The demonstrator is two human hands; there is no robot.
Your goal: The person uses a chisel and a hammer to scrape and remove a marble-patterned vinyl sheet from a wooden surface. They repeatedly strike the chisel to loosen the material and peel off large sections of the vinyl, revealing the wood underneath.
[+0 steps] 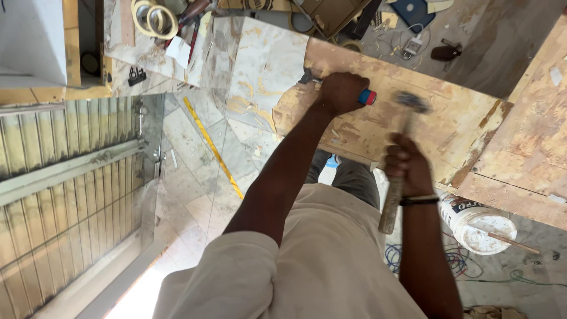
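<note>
My left hand [341, 92] is closed around a chisel [367, 97] with a blue and red handle end; its blade tip shows at the edge of a worn plywood board [449, 127]. My right hand [407, 165] grips the wooden handle of a hammer [394, 189]. The hammer's metal head [412, 102] is blurred and sits just right of the chisel's handle end. Both hands are over the board's left part.
A white plastic bucket [475, 223] with a stick in it stands below the board. Tape rolls [153, 19] and tools lie on the marble-patterned floor [260, 71]. A yellow ruler [212, 146] lies on the floor. Coiled cables [455, 260] are at lower right. A slatted panel [65, 195] fills the left.
</note>
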